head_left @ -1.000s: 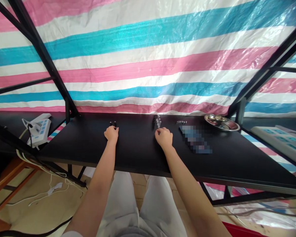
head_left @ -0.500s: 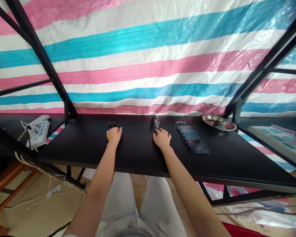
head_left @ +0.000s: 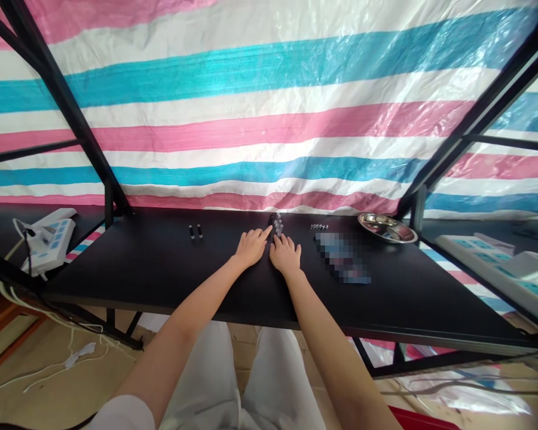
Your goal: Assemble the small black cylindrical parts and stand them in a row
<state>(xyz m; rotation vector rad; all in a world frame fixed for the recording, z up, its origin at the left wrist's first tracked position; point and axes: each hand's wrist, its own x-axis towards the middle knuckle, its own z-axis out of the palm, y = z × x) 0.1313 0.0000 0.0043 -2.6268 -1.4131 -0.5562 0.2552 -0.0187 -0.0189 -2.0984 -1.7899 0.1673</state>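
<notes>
My left hand (head_left: 252,246) is over the middle of the black table, its index finger stretched toward a short row of small black cylinders (head_left: 271,220). Whether the fingertip touches them I cannot tell. Just to its right, my right hand (head_left: 286,254) rests on the tabletop with fingers apart, fingertips close to a cluster of small clear cylinders (head_left: 278,224). Neither hand visibly holds anything. Further left, two small black cylinders with light ends (head_left: 195,232) sit side by side, apart from both hands.
A row of tiny shiny pieces (head_left: 319,227) lies right of the hands. Near it are a blurred-out flat item (head_left: 343,260) and a round metal plate (head_left: 410,237). Power strips (head_left: 54,246) stand beyond the left edge. Black frame posts (head_left: 110,200) and a striped sheet (head_left: 251,125) bound the table.
My left hand has left the two black cylinders at the left and moved right, beside my right hand. Its fingers have opened. The right hand stays near the clear cylinders; the view has shifted slightly.
</notes>
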